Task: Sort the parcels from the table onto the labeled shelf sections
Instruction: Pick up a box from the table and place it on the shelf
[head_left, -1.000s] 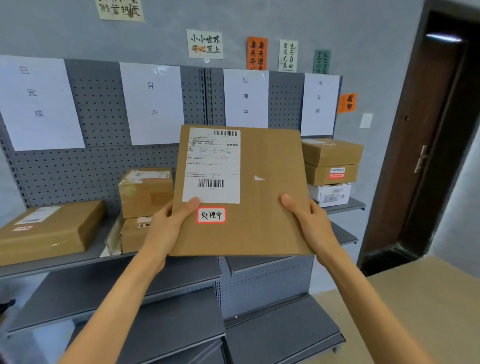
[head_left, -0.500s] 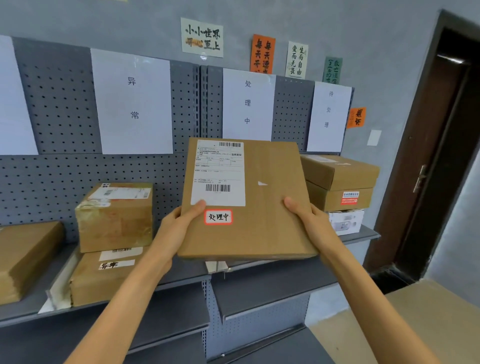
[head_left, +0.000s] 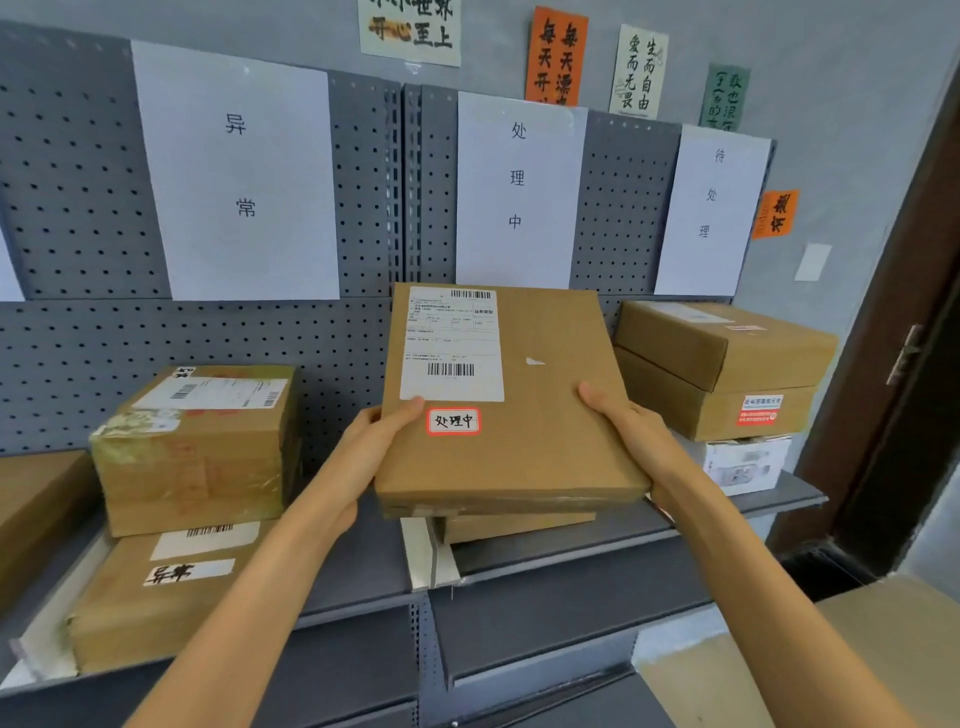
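The flat parcel (head_left: 540, 415) had moved closer to the shelf (head_left: 597, 545).
Brown cardboard, white label, red-edged sticker; left hand (head_left: 363, 457) and right hand (head_left: 634, 441) clamped its sides at frame centre.

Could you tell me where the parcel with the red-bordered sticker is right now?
Centre of the head view: the flat parcel is held by both hands, left hand and right hand, below the 处理中 sign.
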